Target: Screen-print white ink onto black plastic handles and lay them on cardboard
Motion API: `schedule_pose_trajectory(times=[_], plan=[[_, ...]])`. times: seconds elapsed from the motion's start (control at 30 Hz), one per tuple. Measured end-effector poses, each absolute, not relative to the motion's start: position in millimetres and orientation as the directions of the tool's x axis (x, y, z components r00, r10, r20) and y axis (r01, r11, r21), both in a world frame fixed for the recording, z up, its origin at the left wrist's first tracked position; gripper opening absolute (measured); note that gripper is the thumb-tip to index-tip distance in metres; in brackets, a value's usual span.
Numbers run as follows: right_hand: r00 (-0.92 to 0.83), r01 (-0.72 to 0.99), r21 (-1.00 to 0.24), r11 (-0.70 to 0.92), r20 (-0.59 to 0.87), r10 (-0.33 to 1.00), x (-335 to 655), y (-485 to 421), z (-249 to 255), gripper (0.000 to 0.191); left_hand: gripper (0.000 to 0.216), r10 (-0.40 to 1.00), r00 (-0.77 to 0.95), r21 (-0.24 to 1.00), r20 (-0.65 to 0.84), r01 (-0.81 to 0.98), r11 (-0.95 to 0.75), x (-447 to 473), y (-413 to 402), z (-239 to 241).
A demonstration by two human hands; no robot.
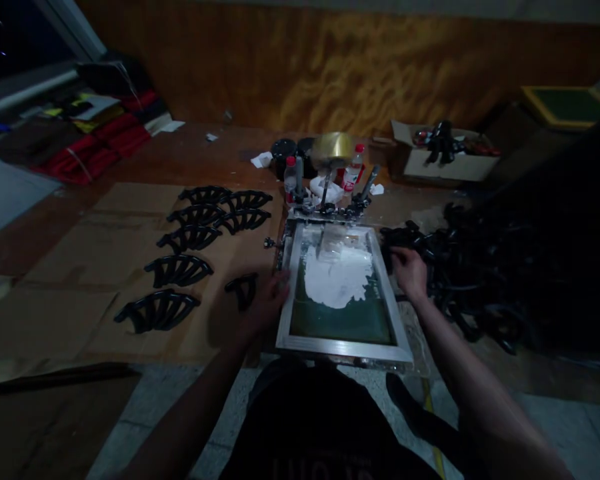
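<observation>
A metal-framed printing screen (285,340) lies in front of me with a patch of white ink (337,277) on its green mesh. My left hand (265,303) hovers at the frame's left edge, blurred, next to a small black plastic piece (243,288) on the cardboard. To the right of the frame, my right hand (410,270) reaches with curled fingers into a big heap of black plastic parts (485,273); whether it grips one is unclear.
Rows of black fan-shaped parts (180,270) lie on cardboard sheets (100,253) at the left. Behind the screen stand small bottles (353,170), black tubs (283,153) and a gold disc (333,148). An open cardboard box (445,163) sits at the back right, folded cloths (100,137) at the back left.
</observation>
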State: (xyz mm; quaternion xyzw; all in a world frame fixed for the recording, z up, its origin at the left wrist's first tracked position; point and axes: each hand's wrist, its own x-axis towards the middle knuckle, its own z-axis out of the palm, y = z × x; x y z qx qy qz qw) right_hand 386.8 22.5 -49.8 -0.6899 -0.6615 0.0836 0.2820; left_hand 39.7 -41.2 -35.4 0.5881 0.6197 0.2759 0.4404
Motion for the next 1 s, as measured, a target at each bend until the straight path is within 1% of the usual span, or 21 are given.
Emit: schedule_pose_trajectory(times=[0.03,0.07,0.1,0.13,0.17,0.2,0.27,0.3,0.37,0.47,0.5,0.53,0.57,0.67,0.77,0.83,0.87,0.93,1.0], plan=[[0.114,0.867,-0.497,0.046,0.287,0.951,381,34,-45,0.044,0.057,0.957,0.083,0.848,-0.277,0.490,0.203,41,-45,-49],[0.072,0.877,-0.473,0.088,0.310,0.948,369,44,-41,0.050,0.063,0.943,0.082,0.837,-0.323,0.490,0.244,42,-47,-62],[-0.006,0.890,-0.431,0.149,0.315,0.949,354,53,-37,0.056,0.067,0.932,0.082,0.827,-0.352,0.493,0.269,44,-47,-73],[-0.098,0.898,-0.386,0.211,0.291,0.952,337,59,-33,0.058,0.068,0.928,0.078,0.818,-0.364,0.503,0.279,45,-46,-82],[-0.188,0.904,-0.341,0.259,0.228,0.955,320,61,-30,0.054,0.068,0.929,0.076,0.816,-0.362,0.508,0.276,46,-45,-89],[-0.261,0.910,-0.296,0.290,0.133,0.956,304,60,-28,0.046,0.067,0.932,0.079,0.818,-0.353,0.510,0.267,47,-43,-94],[-0.338,0.922,-0.227,0.314,-0.073,0.938,282,46,-27,0.027,0.065,0.935,0.082,0.821,-0.345,0.510,0.258,47,-41,-99],[-0.364,0.921,-0.203,0.333,-0.141,0.921,277,34,-28,0.023,0.064,0.935,0.084,0.824,-0.345,0.503,0.259,47,-40,-100],[-0.461,0.884,-0.186,0.429,-0.188,0.867,278,10,-31,0.023,0.062,0.935,0.083,0.834,-0.344,0.486,0.263,46,-40,-101],[-0.665,0.745,-0.235,0.624,-0.195,0.721,291,-12,-31,0.030,0.062,0.933,0.077,0.836,-0.352,0.475,0.276,46,-41,-102],[-0.705,0.708,-0.257,0.657,-0.203,0.680,295,-13,-29,0.031,0.062,0.932,0.075,0.833,-0.355,0.479,0.278,46,-42,-102],[-0.712,0.700,-0.273,0.660,-0.206,0.671,297,-12,-28,0.030,0.061,0.931,0.075,0.830,-0.357,0.482,0.280,46,-42,-102],[-0.695,0.716,-0.276,0.641,-0.196,0.692,298,-10,-27,0.028,0.061,0.931,0.076,0.831,-0.357,0.480,0.280,46,-42,-102],[-0.603,0.785,-0.245,0.569,-0.094,0.792,295,-8,-35,0.026,0.062,0.934,0.076,0.848,-0.348,0.451,0.279,46,-42,-103],[-0.638,0.743,-0.278,0.608,-0.022,0.770,295,-21,-51,0.035,0.063,0.940,0.059,0.857,-0.335,0.433,0.278,46,-43,-104],[-0.664,0.713,-0.330,0.618,-0.036,0.747,295,-26,-56,0.035,0.062,0.941,0.051,0.860,-0.334,0.426,0.282,47,-43,-102],[-0.652,0.720,-0.351,0.599,-0.045,0.757,295,-24,-54,0.033,0.062,0.938,0.054,0.862,-0.341,0.415,0.290,47,-43,-100],[-0.574,0.767,-0.374,0.522,-0.033,0.818,290,-8,-42,0.033,0.064,0.926,0.072,0.866,-0.372,0.386,0.318,46,-43,-90],[-0.452,0.822,-0.380,0.424,0.017,0.892,287,21,-24,0.046,0.067,0.916,0.093,0.867,-0.391,0.370,0.333,43,-42,-74]])
